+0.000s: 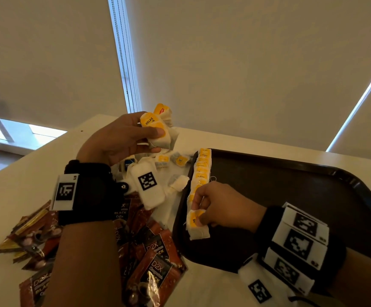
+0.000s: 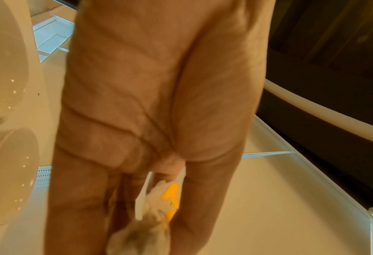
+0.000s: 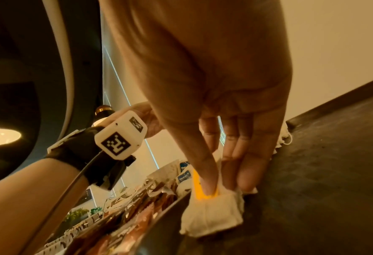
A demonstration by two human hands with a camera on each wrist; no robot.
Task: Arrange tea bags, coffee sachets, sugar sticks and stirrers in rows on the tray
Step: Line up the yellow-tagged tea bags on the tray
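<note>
Dark plastic tray (image 1: 291, 185) sat on the white counter (image 1: 25, 165) in the head view, a row of tea bags (image 1: 200, 171) along its left edge. The right hand (image 1: 222, 204) pinched the nearest tea bag (image 1: 196, 227) of that row. The left hand (image 1: 122, 138) gripped a bundle of tea bags (image 1: 158, 127) above the counter. Coffee sachets (image 1: 149, 258) lay heaped left of the tray.

Left wrist view: fingers (image 2: 78, 198) curled round the bundle (image 2: 159, 207).

Right wrist view: fingers (image 3: 205, 169) pinched the bag (image 3: 211, 214) on the tray (image 3: 323, 172).
</note>
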